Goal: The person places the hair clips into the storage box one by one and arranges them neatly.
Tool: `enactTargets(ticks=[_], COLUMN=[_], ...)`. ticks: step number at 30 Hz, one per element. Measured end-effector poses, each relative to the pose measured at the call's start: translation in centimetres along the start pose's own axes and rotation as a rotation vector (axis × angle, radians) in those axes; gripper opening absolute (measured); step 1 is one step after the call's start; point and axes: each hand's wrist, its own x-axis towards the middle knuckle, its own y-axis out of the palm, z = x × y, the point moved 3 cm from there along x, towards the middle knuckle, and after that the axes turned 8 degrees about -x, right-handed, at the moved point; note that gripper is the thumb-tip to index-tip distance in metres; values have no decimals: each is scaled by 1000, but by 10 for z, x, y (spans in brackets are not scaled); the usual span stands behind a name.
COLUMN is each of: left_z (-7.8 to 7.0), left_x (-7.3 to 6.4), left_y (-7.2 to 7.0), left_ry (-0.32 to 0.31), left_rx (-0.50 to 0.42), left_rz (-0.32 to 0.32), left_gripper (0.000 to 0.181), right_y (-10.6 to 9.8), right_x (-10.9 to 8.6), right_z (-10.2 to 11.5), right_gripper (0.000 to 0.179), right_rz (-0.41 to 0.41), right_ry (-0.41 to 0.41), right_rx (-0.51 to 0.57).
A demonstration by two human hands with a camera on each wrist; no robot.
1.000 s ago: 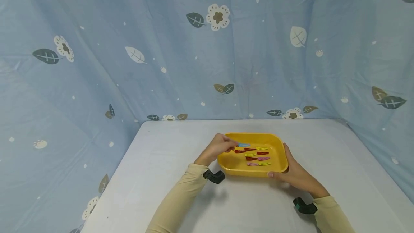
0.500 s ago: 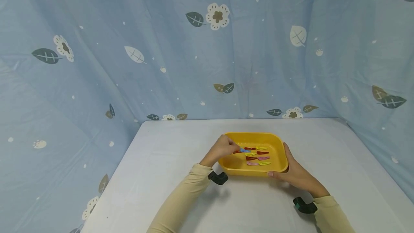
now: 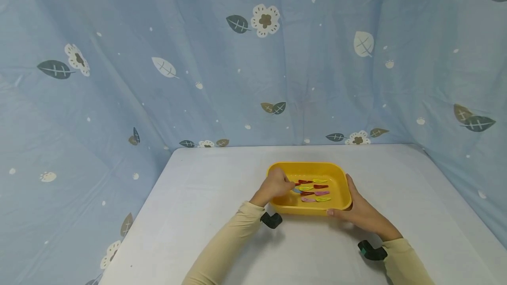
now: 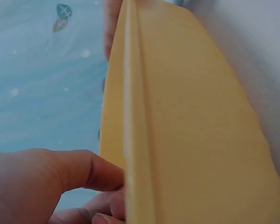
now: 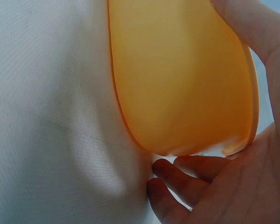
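A yellow plastic tray [image 3: 305, 210] holds several snap hair clips. My left hand [image 3: 276, 184] reaches over its left side and pinches a blue hair clip [image 3: 296, 191], partly hidden by the fingers, low beside the left ends of the rows. In the left wrist view the fingertips pass behind the tray wall [image 4: 200, 112]. My right hand [image 3: 364, 214] grips the tray's right front corner, thumb on the front rim and fingers along the right side. Red clips [image 3: 305, 181], yellow clips [image 3: 320, 180] and pink clips [image 3: 322, 193] lie in two rough columns.
The tray rests on a white-covered table [image 3: 214, 188]. Behind and to the left hangs a blue curtain [image 3: 206, 56] printed with leaves and flowers. A dark wrist device [image 3: 271, 221] sits under the left wrist, another [image 3: 372, 251] by the right.
My left hand has carried the blue hair clip from the back of the tray toward the front, past the left red clip. My right hand has stayed on the tray's corner.
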Motion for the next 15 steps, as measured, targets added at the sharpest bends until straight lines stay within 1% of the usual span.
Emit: enactTargets(ticks=[3, 6, 9, 12, 15], left_z=[-1, -1, 0, 1, 1], left_x=[-1, -2, -1, 0, -1], left_y=[1, 1, 1, 3, 4], left_ry=[0, 16, 21, 21, 8], left_rx=[18, 38, 53, 67, 77], left_rz=[-1, -1, 2, 4, 3], left_gripper=[61, 61, 61, 59, 58], right_y=[0, 0, 1, 1, 1], right_x=[0, -1, -1, -1, -1], right_z=[0, 2, 3, 4, 4], right_gripper=[135, 135, 135, 134, 133], right_rz=[-2, -4, -6, -11, -16], right_ry=[0, 5, -7, -21, -29], right_rx=[-1, -8, -4, 1, 4])
